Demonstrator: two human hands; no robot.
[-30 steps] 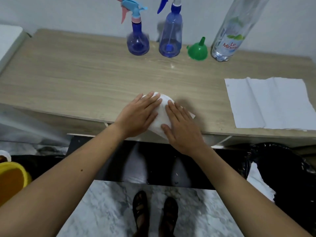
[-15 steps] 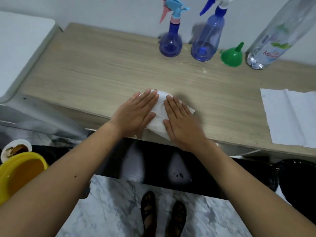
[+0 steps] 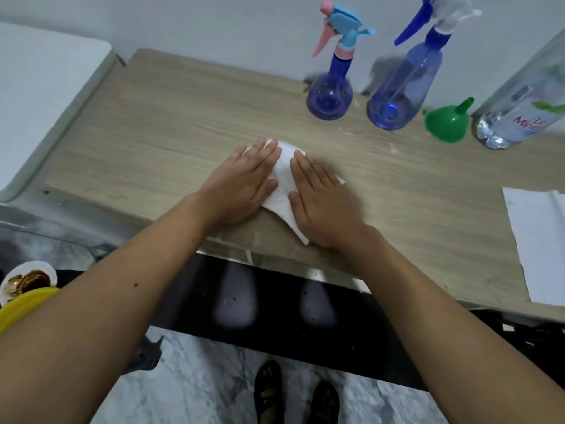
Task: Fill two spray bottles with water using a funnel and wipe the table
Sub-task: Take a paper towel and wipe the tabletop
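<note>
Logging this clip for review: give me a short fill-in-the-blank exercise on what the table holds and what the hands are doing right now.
1. Both hands, the left hand and the right hand, press flat on a white ____ near the front edge of the table.
2. The funnel standing mouth-down is coloured ____.
3. The funnel stands between the taller spray bottle and the clear ____ bottle.
4. The rounder spray bottle has a ____ trigger.

Missing words: paper towel; green; water; pink
</note>
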